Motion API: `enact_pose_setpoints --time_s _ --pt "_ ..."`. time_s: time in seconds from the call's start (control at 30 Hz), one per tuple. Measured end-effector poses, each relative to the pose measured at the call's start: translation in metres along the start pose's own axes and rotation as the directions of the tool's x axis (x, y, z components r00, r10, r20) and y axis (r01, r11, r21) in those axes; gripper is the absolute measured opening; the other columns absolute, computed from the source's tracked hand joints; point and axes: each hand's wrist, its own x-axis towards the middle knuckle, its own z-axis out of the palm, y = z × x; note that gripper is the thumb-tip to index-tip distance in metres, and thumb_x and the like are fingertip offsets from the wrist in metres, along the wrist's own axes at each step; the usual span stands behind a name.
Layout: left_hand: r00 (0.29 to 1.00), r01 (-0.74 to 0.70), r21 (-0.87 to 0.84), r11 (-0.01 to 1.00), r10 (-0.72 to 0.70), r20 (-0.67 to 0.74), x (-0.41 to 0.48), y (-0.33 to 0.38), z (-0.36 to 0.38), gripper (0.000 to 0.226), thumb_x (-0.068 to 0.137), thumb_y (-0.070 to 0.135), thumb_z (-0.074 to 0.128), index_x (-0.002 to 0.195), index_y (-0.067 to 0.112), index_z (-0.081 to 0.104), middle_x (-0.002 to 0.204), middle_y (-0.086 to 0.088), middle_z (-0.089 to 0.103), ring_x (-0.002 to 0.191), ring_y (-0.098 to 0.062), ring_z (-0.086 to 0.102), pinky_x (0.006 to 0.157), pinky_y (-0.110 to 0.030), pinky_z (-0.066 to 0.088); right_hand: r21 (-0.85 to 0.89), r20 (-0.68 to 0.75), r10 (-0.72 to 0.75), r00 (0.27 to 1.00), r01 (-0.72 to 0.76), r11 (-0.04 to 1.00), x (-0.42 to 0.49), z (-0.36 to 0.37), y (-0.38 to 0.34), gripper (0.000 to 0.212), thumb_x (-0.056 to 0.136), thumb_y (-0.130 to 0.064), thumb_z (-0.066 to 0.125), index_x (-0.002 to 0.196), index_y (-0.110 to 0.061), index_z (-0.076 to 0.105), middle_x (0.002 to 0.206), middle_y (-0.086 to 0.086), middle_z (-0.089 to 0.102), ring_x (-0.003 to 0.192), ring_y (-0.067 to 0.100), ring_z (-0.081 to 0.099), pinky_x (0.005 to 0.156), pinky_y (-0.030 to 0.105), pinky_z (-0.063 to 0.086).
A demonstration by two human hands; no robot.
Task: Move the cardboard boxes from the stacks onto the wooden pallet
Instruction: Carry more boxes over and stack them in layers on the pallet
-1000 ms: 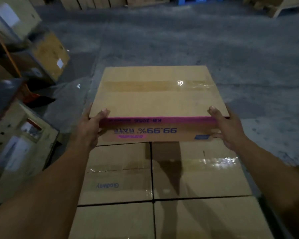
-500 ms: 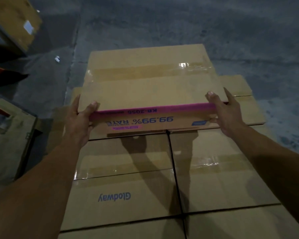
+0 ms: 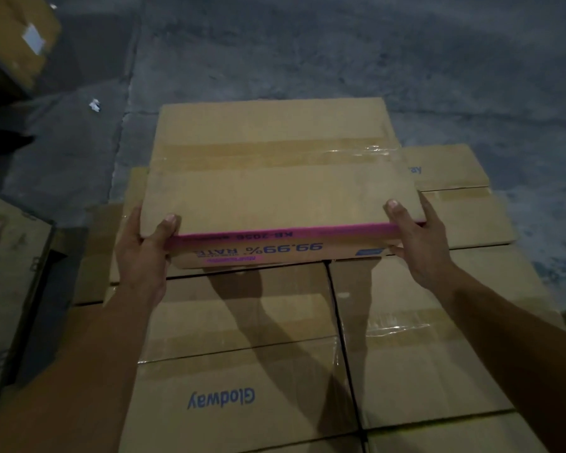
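Left hand (image 3: 141, 253), right hand (image 3: 419, 246) bare; forearms (image 3: 510, 338) bare.

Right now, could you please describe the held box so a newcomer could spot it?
Start at the layer of brown cardboard boxes filling the lower view. Over its far rows, the left hand and right hand grip one carton by its near corners. Only it shows a magenta stripe and upside-down "99.99% RATE" print.

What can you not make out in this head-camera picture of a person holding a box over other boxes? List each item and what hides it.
Head view throughout.
Wooden pallet: unseen; the layer of boxes covers whatever lies beneath.
Palm sides of the left hand and right hand: hidden by the carried box.
Small print on its pink band: blurred.
Box at top left: cut off by the frame edge.
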Motion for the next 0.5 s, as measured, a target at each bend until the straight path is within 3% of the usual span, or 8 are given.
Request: enact_pose_setpoints --time_s 0.13,0.2,0.27,0.33,0.37,0.43,0.5 --pt "1.000 0.007 0.125 0.992 -0.005 -0.016 -0.001 -0.005 -0.002 0.032 0.095 0.018 0.067 0.124 0.031 0.064 0.112 0.010 0.072 0.096 -0.003 0.069 0.066 -0.019 0.059 -0.039 0.012 0.022 1.000 -0.022 0.999 0.004 -0.006 0.006 0.028 0.091 -0.038 0.073 0.114 -0.050 0.064 0.101 -0.019 0.074 0.097 0.008 0.071 0.076 0.035 0.060" --pt "0.999 0.007 0.291 0.957 0.004 -0.039 -0.001 0.005 -0.001 0.022 0.095 0.027 0.067 0.116 0.027 0.061 0.103 0.011 0.072 0.090 -0.005 0.069 0.063 -0.029 0.061 -0.089 0.020 0.021 1.000 -0.019 0.996 0.005 -0.009 0.001 0.030 0.088 -0.043 0.075 0.117 -0.042 0.066 0.106 -0.010 0.074 0.097 0.013 0.070 0.069 0.026 0.055" --pt "0.996 0.014 0.488 0.873 0.033 -0.087 -0.003 0.019 0.001 0.043 0.087 0.048 0.073 0.109 0.016 0.056 0.110 -0.008 0.069 0.099 -0.025 0.066 0.081 -0.047 0.058 -0.195 0.037 0.015 0.999 -0.007 0.981 0.008 -0.010 -0.005 0.048 0.082 -0.055 0.077 0.123 -0.033 0.065 0.109 -0.008 0.073 0.093 0.013 0.069 0.067 0.022 0.056" --pt "0.987 0.043 0.655 0.754 0.069 -0.144 -0.015 0.033 0.007 0.070 0.078 0.051 0.079 0.118 -0.001 0.052 0.115 -0.026 0.062 0.105 -0.043 0.061 0.088 -0.052 0.052 -0.265 0.023 0.018 1.000 -0.011 0.964 0.010 -0.016 -0.008 0.082 0.068 -0.073 0.078 0.136 -0.032 0.057 0.120 -0.004 0.072 0.108 0.020 0.068 0.091 0.038 0.057" --pt "0.983 0.042 0.689 0.723 0.094 -0.158 -0.029 0.042 0.014 0.069 0.081 0.042 0.079 0.122 -0.005 0.050 0.115 -0.029 0.061 0.105 -0.047 0.060 0.087 -0.050 0.049 -0.315 0.016 0.021 1.000 -0.014 0.949 0.007 -0.022 -0.013 0.090 0.068 -0.075 0.077 0.142 -0.030 0.051 0.126 -0.001 0.070 0.116 0.025 0.065 0.100 0.043 0.053" --pt "0.975 -0.023 0.730 0.683 0.177 -0.135 -0.064 0.058 0.029 0.065 0.086 0.036 0.074 0.130 -0.005 0.049 0.117 -0.029 0.061 0.109 -0.046 0.059 0.089 -0.049 0.049 -0.420 -0.004 0.013 1.000 -0.014 0.907 -0.012 -0.033 -0.027 0.084 0.083 -0.064 0.070 0.151 -0.023 0.041 0.140 0.006 0.061 0.129 0.031 0.056 0.107 0.043 0.045" --pt "0.973 -0.105 0.802 0.588 0.228 -0.040 -0.106 0.073 0.048 0.067 0.090 0.037 0.071 0.141 -0.002 0.048 0.134 -0.028 0.056 0.122 -0.043 0.055 0.101 -0.050 0.045 -0.502 -0.020 -0.036 0.999 0.021 0.865 -0.034 -0.056 -0.040 0.079 0.092 -0.055 0.063 0.155 -0.016 0.036 0.149 0.013 0.051 0.136 0.035 0.048 0.109 0.042 0.039"
